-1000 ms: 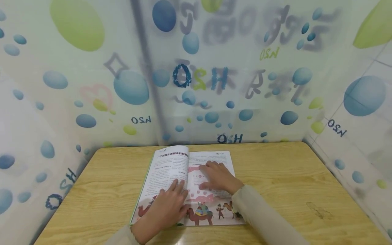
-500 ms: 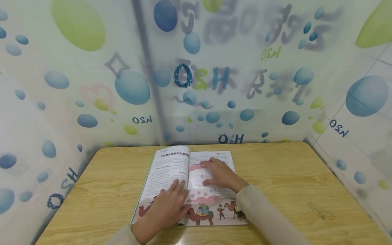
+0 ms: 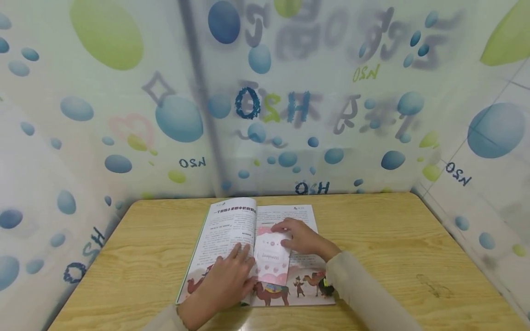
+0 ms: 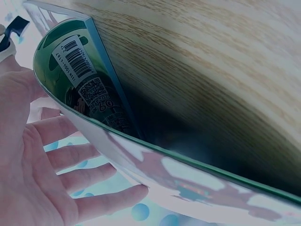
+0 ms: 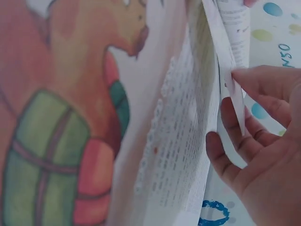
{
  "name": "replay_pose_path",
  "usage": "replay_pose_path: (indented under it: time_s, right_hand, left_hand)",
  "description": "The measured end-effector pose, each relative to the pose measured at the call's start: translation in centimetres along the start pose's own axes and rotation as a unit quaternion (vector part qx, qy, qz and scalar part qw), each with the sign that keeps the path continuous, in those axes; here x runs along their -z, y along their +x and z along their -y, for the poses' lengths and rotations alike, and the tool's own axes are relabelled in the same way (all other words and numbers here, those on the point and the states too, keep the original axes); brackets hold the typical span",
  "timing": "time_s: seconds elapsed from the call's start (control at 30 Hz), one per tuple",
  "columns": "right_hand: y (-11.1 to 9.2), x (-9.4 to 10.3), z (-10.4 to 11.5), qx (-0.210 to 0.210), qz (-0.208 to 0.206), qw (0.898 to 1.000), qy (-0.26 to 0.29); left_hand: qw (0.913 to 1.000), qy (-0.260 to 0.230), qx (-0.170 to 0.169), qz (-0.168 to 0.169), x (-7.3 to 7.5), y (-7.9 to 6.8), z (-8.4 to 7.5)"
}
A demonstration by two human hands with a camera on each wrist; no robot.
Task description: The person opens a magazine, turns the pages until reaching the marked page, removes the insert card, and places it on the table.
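Note:
An open magazine (image 3: 225, 225) with text and camel drawings lies on the wooden table. My left hand (image 3: 227, 278) rests on the left page near the spine with its fingers extended. In the left wrist view, those fingers lie against the page, and the green back cover (image 4: 101, 101) with a barcode curves up beside the hand. Over the right page, my right hand (image 3: 304, 236) pinches a pink and white card (image 3: 271, 257) by its right edge. Seen edge-on in the right wrist view, the card (image 5: 239, 108) sits between thumb and fingers, tilted away from the page.
The yellowish wooden table (image 3: 389, 239) extends on both sides of the magazine and bears a dark mark at right. Behind and beside it stand pale curtain-like walls (image 3: 352, 179) printed with blue and green bubbles.
My right hand has gone from lying over the card to pinching its right edge, and the card has tilted up and shifted slightly towards me. My left hand has stayed in place.

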State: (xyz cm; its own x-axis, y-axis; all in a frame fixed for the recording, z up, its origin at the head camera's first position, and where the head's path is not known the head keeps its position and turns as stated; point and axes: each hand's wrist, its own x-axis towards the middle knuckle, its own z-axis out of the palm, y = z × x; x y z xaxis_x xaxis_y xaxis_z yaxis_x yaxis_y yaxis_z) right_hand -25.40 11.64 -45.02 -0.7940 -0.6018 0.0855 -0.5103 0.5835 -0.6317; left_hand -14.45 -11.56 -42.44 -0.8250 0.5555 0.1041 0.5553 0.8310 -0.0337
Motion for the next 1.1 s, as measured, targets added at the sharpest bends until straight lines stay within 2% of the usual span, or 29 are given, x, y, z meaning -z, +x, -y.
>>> replay_pose_path:
  time_s: [0.2,0.5,0.7,0.9,1.1]
  right_hand:
    - [-0.2,0.4,0.0,0.001,-0.004,0.995,0.095]
    - [-0.5,1.2,-0.5,-0.021,-0.017,0.991,0.134]
    - [-1.4,3.0,-0.8,-0.027,-0.032,0.989,0.143]
    - [-2.9,5.2,-2.2,-0.048,-0.041,0.988,0.137]
    - [-5.0,7.8,-3.5,-0.079,-0.060,0.990,0.104]
  left_hand:
    - [1.0000,0.005,0.000,-0.008,-0.2,-0.1,0.0]
    - [1.0000,-0.008,0.002,-0.001,-0.3,0.0,0.0]
    - [1.0000,0.003,-0.005,-0.008,-0.3,-0.1,0.1]
    - [0.9998,0.011,-0.009,-0.013,-0.3,-0.1,0.1]
    - [1.0000,0.004,-0.003,-0.005,-0.3,0.0,0.2]
